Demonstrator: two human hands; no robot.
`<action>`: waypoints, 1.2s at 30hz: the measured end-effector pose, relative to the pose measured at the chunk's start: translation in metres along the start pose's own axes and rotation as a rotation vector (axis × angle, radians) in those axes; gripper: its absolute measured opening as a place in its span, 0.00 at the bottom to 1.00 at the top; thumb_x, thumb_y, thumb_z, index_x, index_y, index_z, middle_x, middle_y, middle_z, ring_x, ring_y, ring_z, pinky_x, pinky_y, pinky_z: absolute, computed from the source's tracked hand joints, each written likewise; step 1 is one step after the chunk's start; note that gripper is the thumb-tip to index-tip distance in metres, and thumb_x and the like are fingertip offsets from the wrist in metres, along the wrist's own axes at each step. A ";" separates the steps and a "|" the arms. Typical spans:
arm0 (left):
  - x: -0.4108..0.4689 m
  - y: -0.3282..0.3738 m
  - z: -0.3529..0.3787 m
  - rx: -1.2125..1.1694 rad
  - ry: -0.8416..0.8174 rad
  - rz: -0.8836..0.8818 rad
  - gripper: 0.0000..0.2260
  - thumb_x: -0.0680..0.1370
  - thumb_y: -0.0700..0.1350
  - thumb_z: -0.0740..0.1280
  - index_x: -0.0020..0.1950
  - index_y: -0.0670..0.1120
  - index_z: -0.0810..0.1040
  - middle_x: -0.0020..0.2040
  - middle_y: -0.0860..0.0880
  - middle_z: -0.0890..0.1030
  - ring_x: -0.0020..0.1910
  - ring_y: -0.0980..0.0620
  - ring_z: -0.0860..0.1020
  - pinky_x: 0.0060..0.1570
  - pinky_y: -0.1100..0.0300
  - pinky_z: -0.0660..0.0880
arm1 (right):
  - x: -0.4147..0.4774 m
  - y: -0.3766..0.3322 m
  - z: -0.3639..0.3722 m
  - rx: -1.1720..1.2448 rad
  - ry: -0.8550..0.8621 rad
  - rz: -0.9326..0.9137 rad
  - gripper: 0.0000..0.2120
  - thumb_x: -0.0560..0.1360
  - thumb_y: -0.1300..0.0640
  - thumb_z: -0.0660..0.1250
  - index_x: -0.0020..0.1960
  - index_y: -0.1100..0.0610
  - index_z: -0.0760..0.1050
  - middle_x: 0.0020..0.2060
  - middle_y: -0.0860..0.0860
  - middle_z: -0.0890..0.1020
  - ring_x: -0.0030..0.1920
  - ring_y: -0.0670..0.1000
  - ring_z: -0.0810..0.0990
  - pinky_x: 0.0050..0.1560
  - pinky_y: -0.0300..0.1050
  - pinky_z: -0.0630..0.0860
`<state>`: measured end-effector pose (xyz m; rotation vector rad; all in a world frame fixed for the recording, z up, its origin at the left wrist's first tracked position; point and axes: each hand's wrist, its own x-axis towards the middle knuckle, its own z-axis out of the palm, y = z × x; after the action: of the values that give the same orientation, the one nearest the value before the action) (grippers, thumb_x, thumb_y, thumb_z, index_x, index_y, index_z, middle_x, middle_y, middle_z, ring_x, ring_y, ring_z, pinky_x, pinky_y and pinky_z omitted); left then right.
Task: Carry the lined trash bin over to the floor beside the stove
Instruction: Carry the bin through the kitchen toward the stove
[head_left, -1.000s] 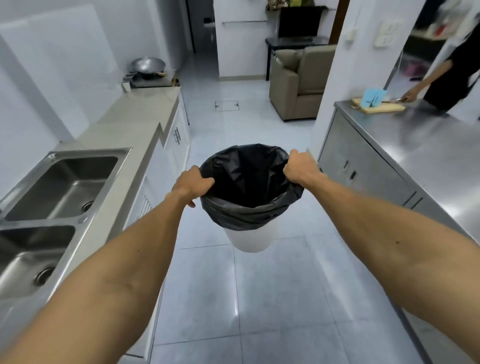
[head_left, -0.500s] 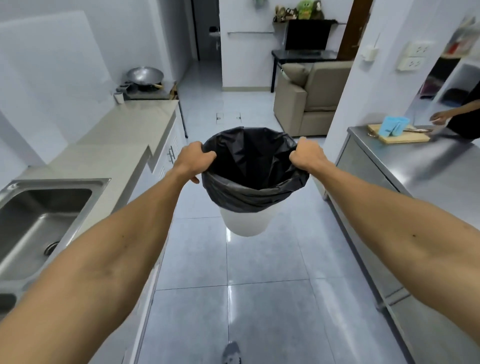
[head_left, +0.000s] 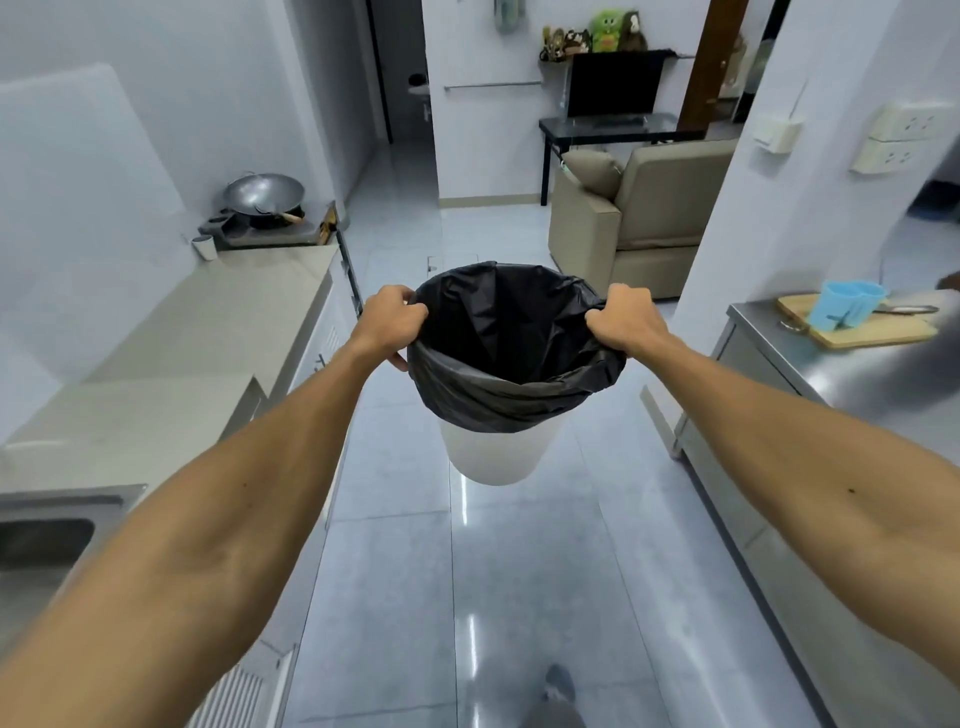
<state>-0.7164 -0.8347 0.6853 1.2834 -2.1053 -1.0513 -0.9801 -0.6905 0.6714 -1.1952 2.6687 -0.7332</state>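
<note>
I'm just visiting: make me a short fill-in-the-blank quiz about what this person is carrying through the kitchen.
1. The white trash bin is lined with a bag coloured ____.
2. The left hand and right hand both grip the bin's ____.
3. On the stove sits a metal ____.
4. The bin's base is ____ the floor.

Missing words: black; rim; wok; above

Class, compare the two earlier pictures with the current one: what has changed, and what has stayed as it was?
The person has walked forward along the aisle: the sink slid back to the frame's edge, and the stove with its wok drew nearer. Unchanged: both the left hand and right hand still grip the rim of the bin, held off the floor.
</note>
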 end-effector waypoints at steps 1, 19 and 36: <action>0.024 0.003 0.005 -0.016 0.017 0.002 0.19 0.75 0.39 0.59 0.63 0.39 0.79 0.55 0.41 0.82 0.45 0.39 0.83 0.25 0.48 0.82 | 0.025 0.000 0.001 0.006 -0.001 -0.009 0.08 0.73 0.57 0.61 0.45 0.63 0.70 0.45 0.60 0.76 0.41 0.62 0.76 0.37 0.52 0.75; 0.388 0.001 0.052 -0.017 0.104 -0.063 0.18 0.80 0.38 0.59 0.68 0.40 0.78 0.58 0.39 0.82 0.42 0.36 0.84 0.26 0.44 0.82 | 0.394 -0.030 0.066 0.101 -0.221 -0.135 0.21 0.73 0.62 0.55 0.64 0.59 0.75 0.44 0.58 0.79 0.29 0.58 0.79 0.26 0.48 0.79; 0.770 -0.033 0.022 0.210 0.068 -0.002 0.21 0.79 0.39 0.57 0.72 0.41 0.74 0.63 0.36 0.81 0.35 0.39 0.84 0.22 0.49 0.81 | 0.748 -0.125 0.177 0.085 -0.172 -0.149 0.23 0.71 0.60 0.53 0.63 0.53 0.76 0.45 0.59 0.81 0.30 0.59 0.80 0.23 0.48 0.79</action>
<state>-1.0695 -1.5184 0.6407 1.3968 -2.2084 -0.7914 -1.3503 -1.3751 0.6365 -1.3786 2.4067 -0.7203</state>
